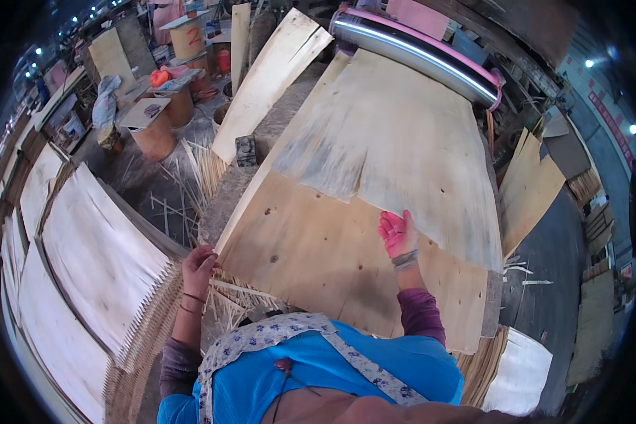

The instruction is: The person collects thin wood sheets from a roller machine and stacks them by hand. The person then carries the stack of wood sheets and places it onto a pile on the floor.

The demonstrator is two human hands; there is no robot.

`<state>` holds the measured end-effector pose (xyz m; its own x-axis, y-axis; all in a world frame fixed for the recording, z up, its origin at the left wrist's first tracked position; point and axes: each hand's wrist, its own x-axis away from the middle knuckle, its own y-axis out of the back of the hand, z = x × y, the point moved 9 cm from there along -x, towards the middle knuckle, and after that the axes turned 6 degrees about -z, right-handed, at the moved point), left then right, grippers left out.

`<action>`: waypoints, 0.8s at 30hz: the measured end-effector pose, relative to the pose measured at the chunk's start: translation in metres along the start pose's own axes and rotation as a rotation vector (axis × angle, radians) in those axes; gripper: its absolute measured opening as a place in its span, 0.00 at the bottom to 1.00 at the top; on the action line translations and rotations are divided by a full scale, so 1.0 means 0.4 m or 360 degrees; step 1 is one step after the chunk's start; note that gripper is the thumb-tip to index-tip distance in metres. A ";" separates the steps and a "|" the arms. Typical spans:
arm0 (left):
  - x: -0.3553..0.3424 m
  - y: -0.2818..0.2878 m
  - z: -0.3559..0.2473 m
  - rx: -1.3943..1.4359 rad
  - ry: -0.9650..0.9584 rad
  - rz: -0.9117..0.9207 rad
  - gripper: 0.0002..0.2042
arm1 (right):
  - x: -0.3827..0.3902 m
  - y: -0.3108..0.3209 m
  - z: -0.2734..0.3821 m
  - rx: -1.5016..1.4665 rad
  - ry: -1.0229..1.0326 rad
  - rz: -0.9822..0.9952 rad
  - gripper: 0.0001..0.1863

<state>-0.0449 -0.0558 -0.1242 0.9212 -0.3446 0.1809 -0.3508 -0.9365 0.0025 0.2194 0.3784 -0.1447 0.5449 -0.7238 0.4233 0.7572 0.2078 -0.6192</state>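
Observation:
A tan veneer sheet (311,254) with knots lies on the workbench, and a paler, split veneer sheet (396,127) lies over its far part. My left hand (199,265) is at the near left corner of the tan sheet, fingers pinched on its edge. My right hand (396,233), pink on palm and fingers and with a grey wrap at the wrist, is open and turned palm up by the ragged edge where the two sheets overlap. Its fingers are slightly curled, with nothing visible in them.
A steel roller (413,53) with pink trim spans the bench's far end. Stacked veneers (99,254) stand left, loose sheets (526,198) right. A long board (268,85), drums (152,134) and scattered strips are at the back left; more veneer (516,367) lies at the lower right.

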 end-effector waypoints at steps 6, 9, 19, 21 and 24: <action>-0.014 0.012 0.032 -0.0091 -0.0157 -0.0056 0.12 | -0.019 -0.058 -0.008 -0.0311 -0.0287 0.0424 0.30; -0.040 -0.004 0.035 -0.0371 -0.0390 -0.0068 0.13 | -0.060 -0.033 0.034 0.0202 -0.0106 0.0245 0.31; -0.108 -0.076 0.033 -0.1337 -0.0611 -0.0004 0.18 | 0.070 0.005 0.034 0.0262 0.0004 0.0195 0.30; -0.119 -0.082 0.031 -0.1421 -0.0873 -0.0101 0.18 | 0.085 0.055 -0.029 0.0268 -0.0151 0.0092 0.29; -0.171 -0.086 0.097 -0.1305 -0.0509 0.0077 0.15 | 0.129 0.088 -0.126 0.0270 -0.0251 0.0124 0.29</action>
<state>-0.0891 -0.0025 -0.1749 0.8622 -0.4996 -0.0843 -0.2882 -0.6205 0.7293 0.2558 0.3153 -0.1779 0.6433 -0.5924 0.4850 0.7532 0.3763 -0.5395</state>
